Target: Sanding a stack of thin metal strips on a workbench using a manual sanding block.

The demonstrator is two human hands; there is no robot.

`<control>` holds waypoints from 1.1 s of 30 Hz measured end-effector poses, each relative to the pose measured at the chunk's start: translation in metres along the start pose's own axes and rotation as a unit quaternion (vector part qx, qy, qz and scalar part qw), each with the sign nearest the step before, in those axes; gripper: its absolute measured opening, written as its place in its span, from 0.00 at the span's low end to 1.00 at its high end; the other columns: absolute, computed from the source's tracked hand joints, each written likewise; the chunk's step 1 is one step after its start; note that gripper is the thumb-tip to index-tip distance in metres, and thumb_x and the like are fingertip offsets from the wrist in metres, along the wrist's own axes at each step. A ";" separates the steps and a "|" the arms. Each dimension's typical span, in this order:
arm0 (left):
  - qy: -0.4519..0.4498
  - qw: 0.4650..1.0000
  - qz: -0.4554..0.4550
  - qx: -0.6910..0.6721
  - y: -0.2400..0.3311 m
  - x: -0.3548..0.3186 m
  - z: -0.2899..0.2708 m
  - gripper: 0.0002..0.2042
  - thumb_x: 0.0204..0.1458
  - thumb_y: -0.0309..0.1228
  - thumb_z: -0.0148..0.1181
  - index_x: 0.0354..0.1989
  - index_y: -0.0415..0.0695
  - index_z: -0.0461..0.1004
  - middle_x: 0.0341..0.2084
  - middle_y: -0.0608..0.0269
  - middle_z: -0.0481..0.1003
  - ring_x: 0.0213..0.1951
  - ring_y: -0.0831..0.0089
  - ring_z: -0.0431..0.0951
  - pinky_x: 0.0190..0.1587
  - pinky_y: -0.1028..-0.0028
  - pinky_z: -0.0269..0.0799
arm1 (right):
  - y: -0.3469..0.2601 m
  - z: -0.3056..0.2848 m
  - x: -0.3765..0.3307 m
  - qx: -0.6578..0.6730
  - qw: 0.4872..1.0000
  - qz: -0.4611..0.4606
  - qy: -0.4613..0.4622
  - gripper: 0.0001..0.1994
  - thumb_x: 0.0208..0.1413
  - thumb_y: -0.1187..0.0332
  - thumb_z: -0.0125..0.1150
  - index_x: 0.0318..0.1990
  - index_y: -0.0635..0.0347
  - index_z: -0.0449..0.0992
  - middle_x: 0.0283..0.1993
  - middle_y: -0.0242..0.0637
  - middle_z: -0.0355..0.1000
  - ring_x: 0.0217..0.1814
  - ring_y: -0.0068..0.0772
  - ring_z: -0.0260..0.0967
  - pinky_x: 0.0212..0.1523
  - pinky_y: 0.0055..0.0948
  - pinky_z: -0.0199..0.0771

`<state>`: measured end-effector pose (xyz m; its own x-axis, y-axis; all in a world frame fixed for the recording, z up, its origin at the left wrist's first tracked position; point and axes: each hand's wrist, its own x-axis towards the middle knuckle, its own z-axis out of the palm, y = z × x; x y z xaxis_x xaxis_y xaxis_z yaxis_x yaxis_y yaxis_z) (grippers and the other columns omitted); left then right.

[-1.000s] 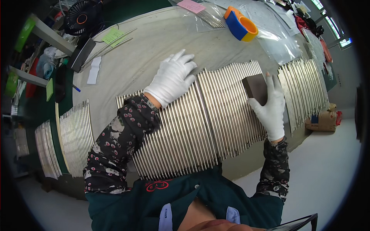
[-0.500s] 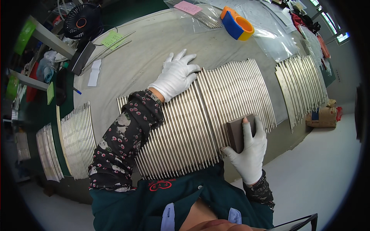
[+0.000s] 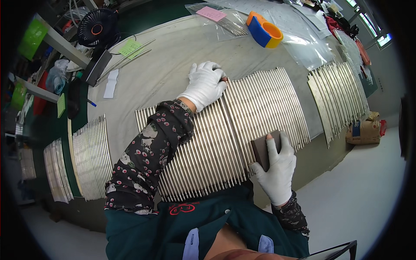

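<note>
Many thin silvery metal rods (image 3: 264, 104) lie side by side across the table in front of me, with a narrow gap between two groups. My left hand (image 3: 206, 84), in a white glove with a bare fingertip, is closed at the far end of a rod beside that gap. Its fingers are curled, and the fingertips are partly hidden. In my right hand (image 3: 277, 171), also white-gloved, is a dark brown rectangular block (image 3: 260, 152), held between thumb and fingers over the near ends of the right group. That hand's index fingertip is bare.
More rods (image 3: 340, 97) lie at the right, and another row (image 3: 92, 158) at the left. Beyond them are a tape dispenser (image 3: 264, 30), plastic bags (image 3: 305, 47), a white paper strip (image 3: 111, 83) and a dark block (image 3: 96, 67). A small black fan (image 3: 97, 28) stands far left.
My left hand's spread fingers have drawn together and curled at the rod's end. My right hand and the block have shifted slightly left. The whole view has turned a little.
</note>
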<state>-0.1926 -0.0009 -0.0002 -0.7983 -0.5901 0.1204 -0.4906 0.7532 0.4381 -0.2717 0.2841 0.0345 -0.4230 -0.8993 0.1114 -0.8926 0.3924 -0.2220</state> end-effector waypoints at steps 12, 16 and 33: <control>-0.001 0.986 -0.158 0.050 0.021 0.012 0.004 0.12 0.48 0.46 0.59 0.35 0.57 0.83 0.51 0.63 0.72 0.58 0.59 0.66 0.65 0.44 0.43 | -0.003 0.008 -0.002 -0.004 1.000 0.004 0.015 0.41 0.39 0.61 0.75 0.64 0.56 0.62 0.66 0.57 0.52 0.62 0.55 0.57 0.54 0.45 0.60; 0.001 0.985 -0.175 -0.011 0.016 0.015 0.001 0.13 0.47 0.47 0.60 0.36 0.57 0.82 0.50 0.62 0.73 0.57 0.58 0.66 0.63 0.49 0.51 | -0.004 0.007 -0.002 -0.004 1.000 0.002 0.024 0.40 0.39 0.61 0.74 0.63 0.57 0.63 0.66 0.57 0.53 0.62 0.55 0.57 0.53 0.45 0.61; -0.089 0.751 -0.124 -0.643 0.080 -0.055 -0.006 0.12 0.63 0.30 0.52 0.51 0.39 0.65 0.30 0.65 0.75 0.20 0.88 0.68 0.20 0.90 0.65 | -0.006 0.013 -0.005 0.011 0.998 0.000 0.064 0.40 0.37 0.63 0.74 0.61 0.58 0.65 0.67 0.57 0.54 0.63 0.56 0.57 0.57 0.46 0.59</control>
<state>-0.1862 0.0902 0.0332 -0.8284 -0.5316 -0.1766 0.0205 -0.3439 0.9388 -0.2623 0.2842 0.0224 -0.4411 -0.8663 0.2345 -0.8895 0.3873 -0.2425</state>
